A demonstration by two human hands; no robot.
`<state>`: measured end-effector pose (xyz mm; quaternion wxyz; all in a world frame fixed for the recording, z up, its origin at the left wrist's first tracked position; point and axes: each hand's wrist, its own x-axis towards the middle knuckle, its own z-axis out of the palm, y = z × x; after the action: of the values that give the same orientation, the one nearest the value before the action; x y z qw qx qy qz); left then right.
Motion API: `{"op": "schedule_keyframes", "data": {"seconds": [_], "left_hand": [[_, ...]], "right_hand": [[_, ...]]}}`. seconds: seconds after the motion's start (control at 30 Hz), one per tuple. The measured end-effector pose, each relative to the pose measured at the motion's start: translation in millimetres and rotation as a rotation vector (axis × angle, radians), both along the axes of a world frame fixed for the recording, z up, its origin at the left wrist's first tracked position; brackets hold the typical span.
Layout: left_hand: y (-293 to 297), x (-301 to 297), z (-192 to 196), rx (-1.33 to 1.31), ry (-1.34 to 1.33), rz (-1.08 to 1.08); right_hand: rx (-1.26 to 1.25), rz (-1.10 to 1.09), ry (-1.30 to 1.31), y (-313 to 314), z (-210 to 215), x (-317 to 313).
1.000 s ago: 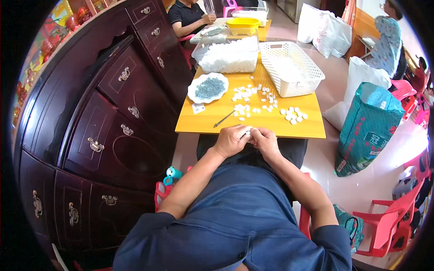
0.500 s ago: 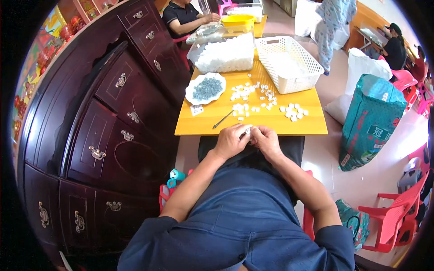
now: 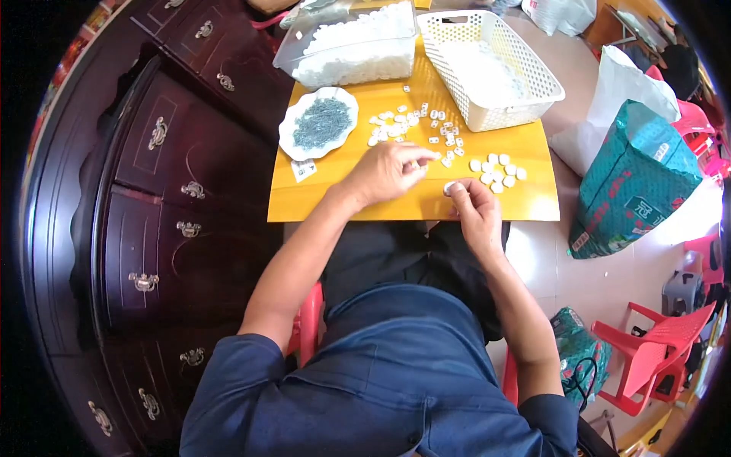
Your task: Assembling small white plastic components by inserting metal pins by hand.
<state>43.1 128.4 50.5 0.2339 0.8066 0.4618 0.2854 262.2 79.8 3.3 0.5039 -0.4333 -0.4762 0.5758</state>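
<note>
One rounded white piece [image 3: 448, 187] is pinched in the right hand [image 3: 478, 213]; the left hand [image 3: 385, 172], grip unclear, is beside small parts [image 3: 450, 140]: seemingly picking, next needing fine pinch.

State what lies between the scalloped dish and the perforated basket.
Small white pieces, scattered on the yellow tabletop, as the head view shows.

The person [image 3: 403, 327] wears a navy shirt [image 3: 343, 381] with short sleeves [image 3: 247, 362], a dark button [image 3: 413, 439], and black trousers [image 3: 388, 255].
</note>
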Motion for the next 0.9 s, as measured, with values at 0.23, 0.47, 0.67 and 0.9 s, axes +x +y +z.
{"op": "schedule_keyframes", "data": {"seconds": [0.23, 0.47, 0.67, 0.9], "left_hand": [[82.5, -6.1, -8.3, 0.238, 0.24, 0.11], [126.4, 0.4, -25.0, 0.168, 0.311, 0.027], [133.7, 1.2, -23.7, 0.207, 0.264, 0.003], [121.5, -5.9, -30.4, 0.207, 0.279, -0.081]], "right_hand": [[0.291, -0.061, -0.596, 9.2, 22.1, 13.7], [0.304, -0.008, -0.836, 26.6, 34.0, 24.8], [0.182, -0.066, -0.923, 32.8, 33.8, 38.3], [0.099, -0.113, -0.976, 44.1, 35.1, 53.0]]}}
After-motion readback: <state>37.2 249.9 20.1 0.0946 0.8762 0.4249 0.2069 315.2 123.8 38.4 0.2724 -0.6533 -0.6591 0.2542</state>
